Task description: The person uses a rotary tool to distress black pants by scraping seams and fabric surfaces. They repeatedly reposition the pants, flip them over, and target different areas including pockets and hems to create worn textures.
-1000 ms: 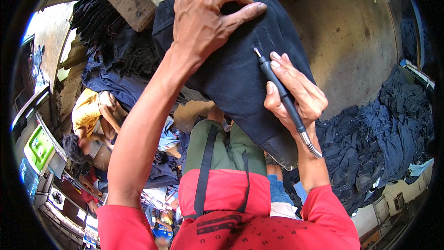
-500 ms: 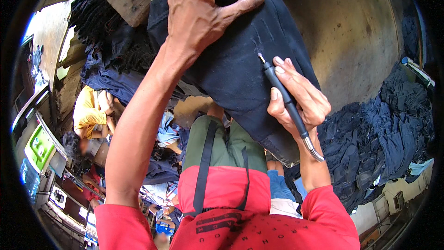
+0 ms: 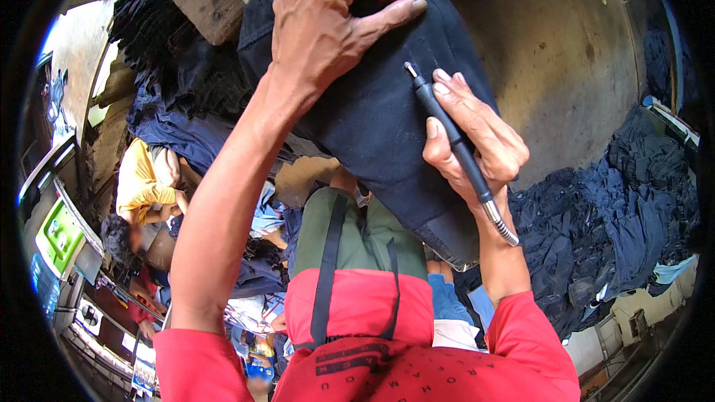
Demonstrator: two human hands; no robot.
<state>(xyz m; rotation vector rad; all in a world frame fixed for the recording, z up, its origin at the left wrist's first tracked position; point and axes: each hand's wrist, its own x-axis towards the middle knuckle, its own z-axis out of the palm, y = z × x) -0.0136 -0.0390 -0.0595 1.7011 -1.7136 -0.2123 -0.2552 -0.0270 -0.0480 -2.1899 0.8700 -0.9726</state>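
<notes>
Dark denim (image 3: 372,119) over wooden bench (image 3: 201,0) — concrete floor (image 3: 573,67).

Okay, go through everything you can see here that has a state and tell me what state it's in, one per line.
Left hand: pressed flat on the dark denim garment, fingers spread.
Right hand: closed around the pen-shaped tool, gripped like a pen.
Pen-shaped tool: tilted, tip touching the garment.
Dark denim garment: draped over a rounded support, held taut.
Pile of dark garments: crumpled, lying on the floor.
Wooden block: lying beside the garment.
</notes>
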